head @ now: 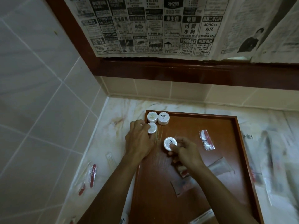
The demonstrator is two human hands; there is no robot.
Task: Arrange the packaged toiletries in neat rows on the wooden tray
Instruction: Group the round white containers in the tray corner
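Early going — two round packs [158, 118] sit rowed in the tray [202, 116] corner; left hand [139, 139] grips a third [152, 127], right hand [186, 151] pinches a fourth [169, 143] — sachets still scattered on the bench [113, 143]

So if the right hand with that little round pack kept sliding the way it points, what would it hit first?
Probably the round pack held by the left hand. The right hand points up and left across the tray, though depth is hard to judge, so it might pass beside it.

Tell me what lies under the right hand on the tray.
A red-and-white packet pokes out beneath the right hand, which holds a round soap. The rest is covered.
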